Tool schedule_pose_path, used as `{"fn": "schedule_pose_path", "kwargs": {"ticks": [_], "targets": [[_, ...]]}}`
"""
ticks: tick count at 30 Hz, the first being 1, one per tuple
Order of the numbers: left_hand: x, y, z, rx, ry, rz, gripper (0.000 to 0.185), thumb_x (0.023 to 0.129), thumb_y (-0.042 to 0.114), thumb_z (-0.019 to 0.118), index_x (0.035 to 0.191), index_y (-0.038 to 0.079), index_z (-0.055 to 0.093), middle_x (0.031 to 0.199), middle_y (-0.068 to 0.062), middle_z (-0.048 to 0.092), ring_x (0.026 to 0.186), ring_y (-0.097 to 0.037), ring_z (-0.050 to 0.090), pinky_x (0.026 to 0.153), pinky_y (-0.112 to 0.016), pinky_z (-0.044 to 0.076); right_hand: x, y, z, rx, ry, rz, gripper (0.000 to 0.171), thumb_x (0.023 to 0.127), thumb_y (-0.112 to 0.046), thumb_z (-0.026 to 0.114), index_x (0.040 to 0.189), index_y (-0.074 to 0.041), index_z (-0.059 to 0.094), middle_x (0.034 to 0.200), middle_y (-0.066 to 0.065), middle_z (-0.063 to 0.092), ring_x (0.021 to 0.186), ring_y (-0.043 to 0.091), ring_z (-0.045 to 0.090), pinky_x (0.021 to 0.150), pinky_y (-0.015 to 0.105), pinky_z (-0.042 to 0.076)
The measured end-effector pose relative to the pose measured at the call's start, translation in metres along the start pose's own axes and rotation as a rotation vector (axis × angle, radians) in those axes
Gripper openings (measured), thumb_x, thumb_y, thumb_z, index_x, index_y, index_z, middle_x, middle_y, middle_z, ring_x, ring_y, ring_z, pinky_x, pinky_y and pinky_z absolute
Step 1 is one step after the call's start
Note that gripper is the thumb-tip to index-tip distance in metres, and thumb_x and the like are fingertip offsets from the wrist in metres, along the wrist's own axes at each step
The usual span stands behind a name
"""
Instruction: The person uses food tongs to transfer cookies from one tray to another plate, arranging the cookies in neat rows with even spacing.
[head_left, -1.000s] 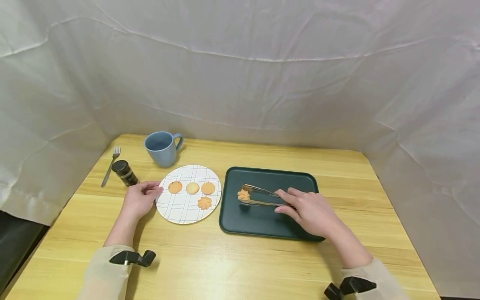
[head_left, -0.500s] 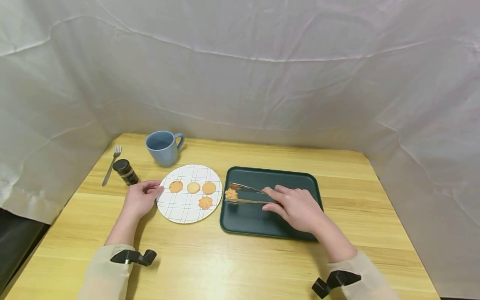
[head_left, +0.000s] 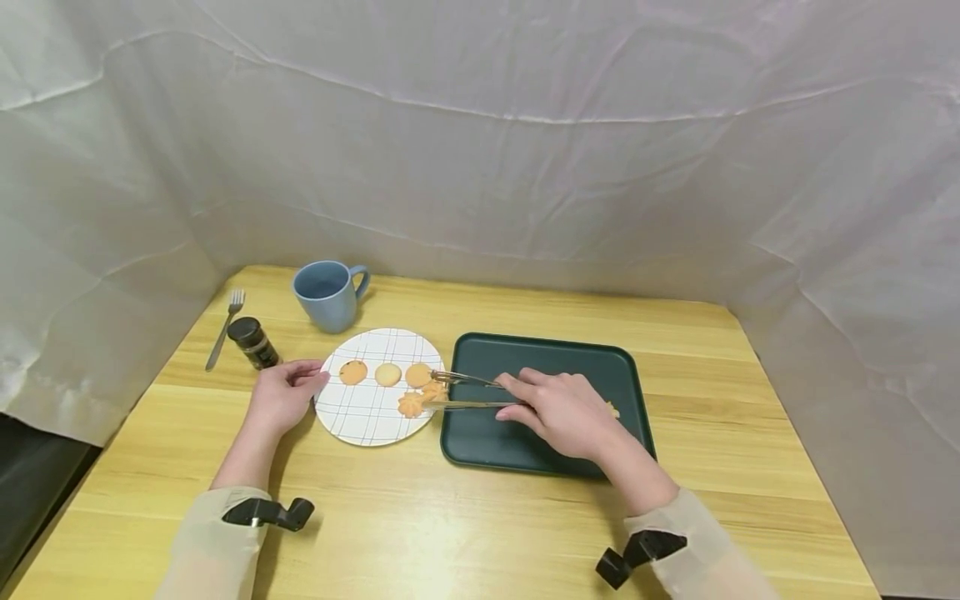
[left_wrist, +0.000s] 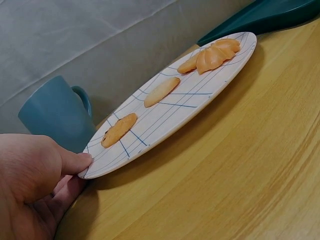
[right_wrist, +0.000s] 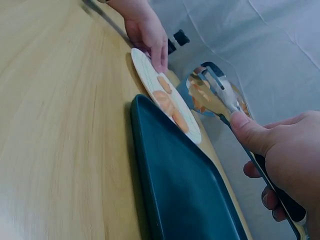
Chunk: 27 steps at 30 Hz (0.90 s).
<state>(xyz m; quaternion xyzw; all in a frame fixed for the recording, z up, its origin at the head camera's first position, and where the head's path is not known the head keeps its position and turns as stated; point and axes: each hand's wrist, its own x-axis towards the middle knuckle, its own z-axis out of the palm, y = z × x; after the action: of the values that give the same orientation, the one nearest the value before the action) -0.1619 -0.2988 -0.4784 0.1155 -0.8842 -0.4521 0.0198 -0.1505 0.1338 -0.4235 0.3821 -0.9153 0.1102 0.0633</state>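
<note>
My left hand pinches the left rim of a white plate with a line check, thumb on top in the left wrist view. A speckled cookie, two plain round cookies and a flower-shaped cookie lie on it. With my right hand I grip metal tongs, which reach left from above the tray. Between their tips a second flower-shaped cookie hangs over the plate's right side, overlapping the first one in the head view. In the right wrist view the tongs partly cover the mug.
A dark green tray lies right beside the plate; a small yellowish piece shows on it behind my right hand. Behind the plate stands a blue mug. A black-capped jar and a fork are at the left.
My right hand has moved left, carrying the flower-shaped cookie in the tongs from over the tray to over the plate's right side. My left hand stays on the plate's rim.
</note>
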Motion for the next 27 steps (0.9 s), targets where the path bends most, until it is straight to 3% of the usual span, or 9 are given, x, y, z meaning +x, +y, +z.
{"fn": "schedule_pose_path", "kwargs": {"ticks": [18, 27], "targets": [[-0.001, 0.003, 0.000, -0.027, -0.011, -0.003, 0.041, 0.105, 0.022, 0.069, 0.135, -0.006, 0.067, 0.122, -0.023, 0.071, 0.110, -0.031, 0.067, 0.078, -0.016, 0.049, 0.041, -0.031, 0.022, -0.022, -0.024, -0.084, 0.051, 0.105, -0.054, 0.059, 0.143, -0.020, 0.067, 0.095, -0.004, 0.061, 0.049, 0.009, 0.040, 0.043, 0.028, 0.032], [-0.001, 0.002, 0.000, -0.049, -0.006, -0.001, 0.041, 0.105, 0.022, 0.068, 0.135, -0.007, 0.067, 0.123, -0.024, 0.071, 0.110, -0.031, 0.067, 0.078, -0.015, 0.049, 0.058, -0.038, 0.030, -0.015, -0.072, -0.069, 0.050, 0.106, -0.051, 0.060, 0.146, -0.021, 0.066, 0.110, 0.002, 0.069, 0.048, 0.011, 0.042, 0.043, 0.030, 0.034]]}}
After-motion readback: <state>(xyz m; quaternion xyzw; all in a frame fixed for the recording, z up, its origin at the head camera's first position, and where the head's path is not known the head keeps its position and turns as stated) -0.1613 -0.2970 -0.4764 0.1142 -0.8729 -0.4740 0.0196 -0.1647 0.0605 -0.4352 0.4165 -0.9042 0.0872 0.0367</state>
